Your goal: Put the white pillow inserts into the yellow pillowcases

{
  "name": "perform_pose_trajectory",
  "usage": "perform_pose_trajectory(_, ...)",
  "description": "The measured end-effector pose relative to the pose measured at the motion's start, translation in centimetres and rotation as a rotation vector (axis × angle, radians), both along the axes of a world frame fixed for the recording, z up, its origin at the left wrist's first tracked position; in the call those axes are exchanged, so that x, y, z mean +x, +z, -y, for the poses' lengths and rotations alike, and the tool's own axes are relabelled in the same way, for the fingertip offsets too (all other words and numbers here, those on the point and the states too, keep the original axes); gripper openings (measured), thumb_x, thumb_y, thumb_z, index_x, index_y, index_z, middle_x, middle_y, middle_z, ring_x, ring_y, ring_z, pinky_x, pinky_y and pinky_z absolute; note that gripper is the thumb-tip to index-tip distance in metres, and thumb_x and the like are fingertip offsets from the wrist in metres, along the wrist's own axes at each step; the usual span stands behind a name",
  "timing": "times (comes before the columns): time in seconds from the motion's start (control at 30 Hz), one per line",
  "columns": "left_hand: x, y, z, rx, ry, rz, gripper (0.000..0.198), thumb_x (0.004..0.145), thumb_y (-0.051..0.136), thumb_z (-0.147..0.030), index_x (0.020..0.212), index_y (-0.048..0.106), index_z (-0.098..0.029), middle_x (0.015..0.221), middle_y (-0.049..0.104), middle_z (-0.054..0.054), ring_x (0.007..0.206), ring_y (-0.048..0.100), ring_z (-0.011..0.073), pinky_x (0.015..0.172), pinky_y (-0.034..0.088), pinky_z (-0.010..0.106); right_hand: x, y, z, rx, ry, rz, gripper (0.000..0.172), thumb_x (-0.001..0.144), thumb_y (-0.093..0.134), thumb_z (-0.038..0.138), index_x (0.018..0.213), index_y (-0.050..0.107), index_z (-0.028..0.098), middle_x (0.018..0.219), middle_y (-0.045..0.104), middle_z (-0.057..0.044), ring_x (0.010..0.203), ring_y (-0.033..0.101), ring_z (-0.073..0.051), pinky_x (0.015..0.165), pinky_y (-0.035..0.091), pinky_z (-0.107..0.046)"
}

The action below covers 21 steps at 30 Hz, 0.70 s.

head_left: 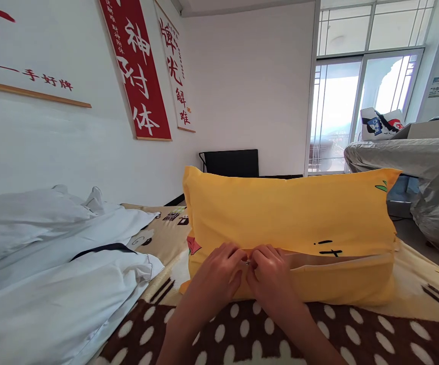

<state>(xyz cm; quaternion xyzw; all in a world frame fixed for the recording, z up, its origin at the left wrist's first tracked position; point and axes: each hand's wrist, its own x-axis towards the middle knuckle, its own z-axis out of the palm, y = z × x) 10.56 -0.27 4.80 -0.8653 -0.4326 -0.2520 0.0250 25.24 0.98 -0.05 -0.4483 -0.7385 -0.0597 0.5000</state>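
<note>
Pillow (280,213) stands on bed (176,230), opening (326,260) facing hands, likely for easy reach. Left hand (219,271) and right hand (269,272), fingers curled, pinch opening's edge side by side, seemingly for control.

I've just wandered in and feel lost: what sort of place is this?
Perhaps a bedroom, though I can't be sure: the yellow pillow, puffy white fabric and brown spotted blanket look like bedding.
</note>
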Motion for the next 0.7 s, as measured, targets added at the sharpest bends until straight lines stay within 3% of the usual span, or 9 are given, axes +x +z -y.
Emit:
perform_pose_trajectory(0.47,0.7,-0.2,-1.0,-0.068,0.076,-0.037,0.019,0.084,0.041,-0.007,0.088,0.057,-0.018,0.091,0.054,0.003,0.087,0.051,0.0187,0.078,0.044,0.034,0.1,0.1,0.0,-0.058,0.040,-0.015,0.016,0.072,0.047,0.004,0.068,0.052,0.019,0.076,0.059,0.000,0.074,0.048,-0.015,0.070,0.032,-0.028)
perform_pose_trajectory(0.7,0.5,-0.6,-1.4,-0.014,0.123,-0.074,0.022,0.078,0.042,-0.003,0.086,0.055,-0.018,0.092,0.054,0.004,0.088,0.052,0.0197,0.078,0.044,0.035,0.1,0.2,0.2,-0.042,0.039,-0.032,0.017,0.072,0.047,0.004,0.067,0.051,0.019,0.074,0.057,0.001,0.073,0.047,-0.014,0.070,0.031,-0.027)
